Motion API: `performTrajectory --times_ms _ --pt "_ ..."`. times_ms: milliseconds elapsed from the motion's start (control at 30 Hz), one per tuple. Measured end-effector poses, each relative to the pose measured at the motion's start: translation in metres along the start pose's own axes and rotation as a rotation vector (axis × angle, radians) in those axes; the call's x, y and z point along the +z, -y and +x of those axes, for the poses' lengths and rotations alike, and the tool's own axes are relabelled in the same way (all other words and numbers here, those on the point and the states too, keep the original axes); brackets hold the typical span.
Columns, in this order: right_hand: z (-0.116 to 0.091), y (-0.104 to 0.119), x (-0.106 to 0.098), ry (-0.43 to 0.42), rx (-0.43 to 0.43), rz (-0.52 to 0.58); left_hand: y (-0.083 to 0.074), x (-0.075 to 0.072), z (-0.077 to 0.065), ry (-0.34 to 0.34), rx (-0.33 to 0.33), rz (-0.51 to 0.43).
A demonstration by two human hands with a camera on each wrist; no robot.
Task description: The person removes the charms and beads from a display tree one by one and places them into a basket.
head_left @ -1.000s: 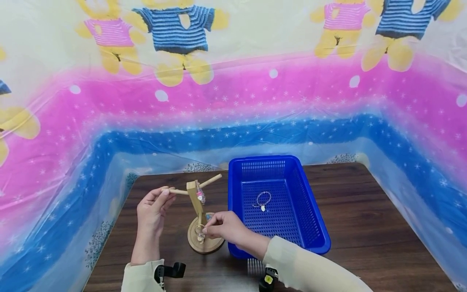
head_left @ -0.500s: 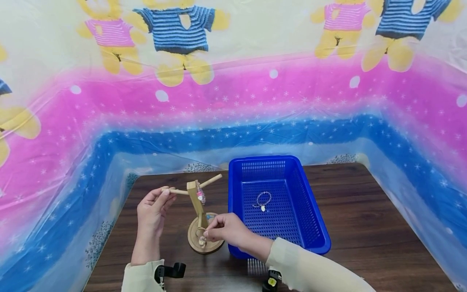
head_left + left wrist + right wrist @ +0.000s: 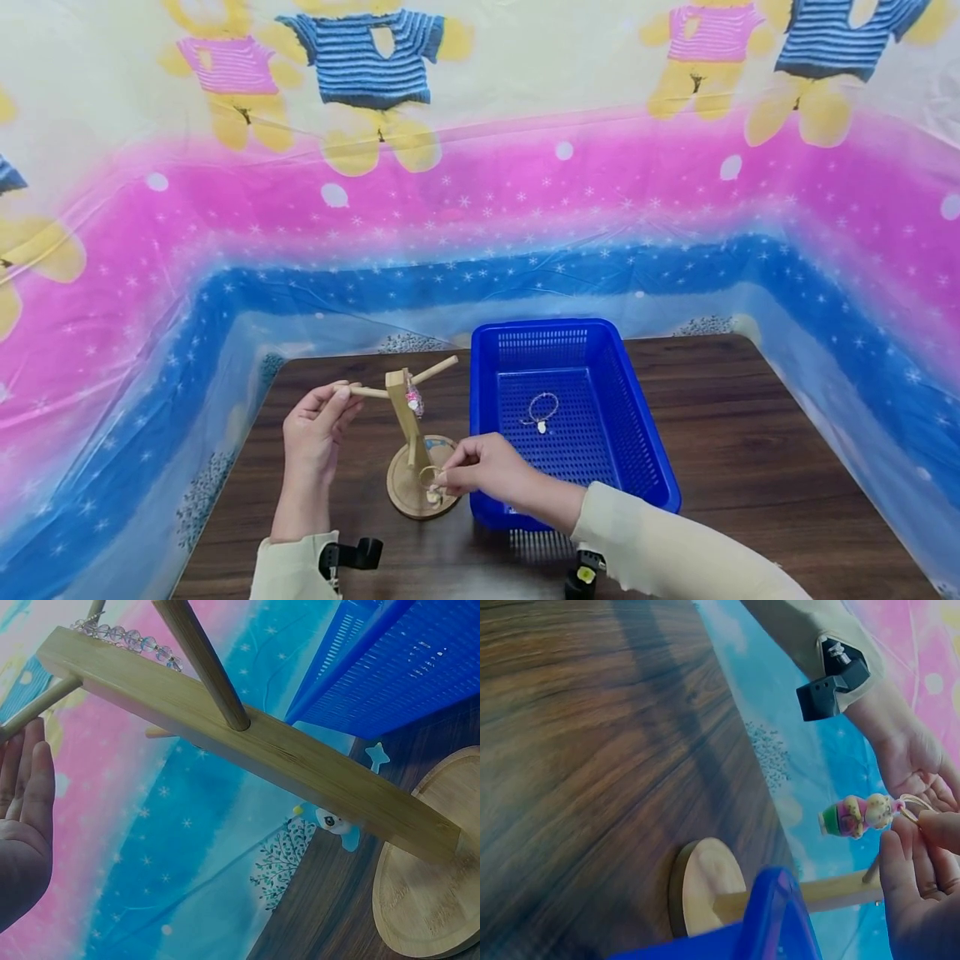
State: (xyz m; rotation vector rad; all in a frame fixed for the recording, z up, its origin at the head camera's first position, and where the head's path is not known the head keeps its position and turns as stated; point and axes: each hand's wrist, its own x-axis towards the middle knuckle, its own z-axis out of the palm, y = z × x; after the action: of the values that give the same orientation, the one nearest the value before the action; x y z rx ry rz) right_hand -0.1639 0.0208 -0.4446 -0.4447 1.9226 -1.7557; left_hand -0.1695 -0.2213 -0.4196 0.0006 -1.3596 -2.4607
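Observation:
My left hand [image 3: 318, 433] pinches the end of a peg on a wooden stand [image 3: 399, 417] with a round base. To the right of the post, my right hand [image 3: 498, 475] holds a keychain [image 3: 859, 816] by its gold ring, between thumb and finger. The charm is a small figure in pink, green and cream, dangling over the edge of the base. Around the top of the stand hangs a pink and clear beaded bracelet [image 3: 414, 402]. Behind the post, in the left wrist view, a blue character charm [image 3: 330, 820] shows partly; how it hangs is hidden.
A blue plastic basket [image 3: 652, 458] stands just right of the stand, under the right forearm. Inside it lies a beaded bracelet [image 3: 542, 408] with a white charm. The dark wooden table [image 3: 757, 467] ends at a printed cloth backdrop.
My right hand has drawn the keychain to the right, away from the post and toward the basket. My left hand has kept its grip on the peg.

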Motion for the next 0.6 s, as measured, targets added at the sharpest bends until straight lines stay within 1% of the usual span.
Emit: performTrajectory --times_ms 167,333,600 --pt "-0.004 0.005 -0.018 0.018 0.000 -0.033 0.001 -0.001 0.001 0.008 0.006 0.006" --pt "-0.005 0.018 -0.039 0.025 0.012 -0.113 0.001 -0.002 0.001 0.020 0.013 -0.002" --pt "-0.001 0.033 -0.067 -0.020 0.050 -0.201 0.001 -0.002 0.002 0.023 0.013 0.002"
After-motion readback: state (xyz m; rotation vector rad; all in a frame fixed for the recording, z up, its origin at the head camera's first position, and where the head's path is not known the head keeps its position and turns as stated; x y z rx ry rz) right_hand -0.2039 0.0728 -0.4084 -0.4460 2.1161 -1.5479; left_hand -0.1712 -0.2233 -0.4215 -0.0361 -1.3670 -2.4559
